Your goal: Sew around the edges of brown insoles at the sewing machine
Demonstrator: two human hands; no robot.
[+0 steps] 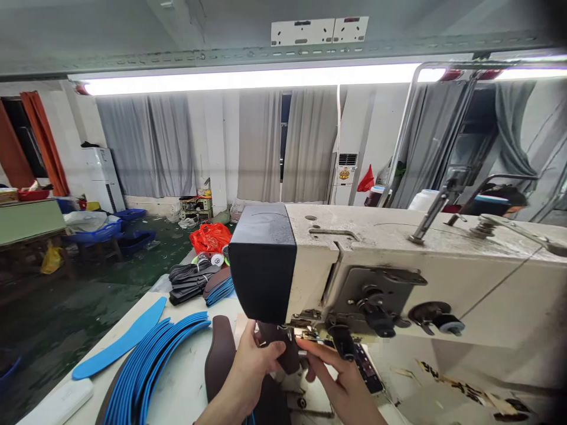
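Note:
Beneath the head of a white sewing machine (pixel 376 277), my left hand (pixel 252 369) is closed on a dark brown flat piece (pixel 287 354), its thumb lying on top. My right hand (pixel 334 375) is on the other side of the needle area, index finger stretched toward the presser foot and the other fingers curled. Whatever lies between its fingertips is too small to make out. Another dark brown curved piece (pixel 220 348) lies on the table left of my left hand. Beside it fans a stack of curved blue-backed pieces (pixel 146 366), with a single blue piece (pixel 121 342) further left.
Behind the stack are bundled black pieces (pixel 192 280), more brown and blue pieces (pixel 221 286) and a red plastic bag (pixel 211 237). A white object (pixel 62 404) sits at the table's front left. A phone (pixel 368 369) lies under the machine arm. Blue baskets (pixel 95 233) stand across the floor.

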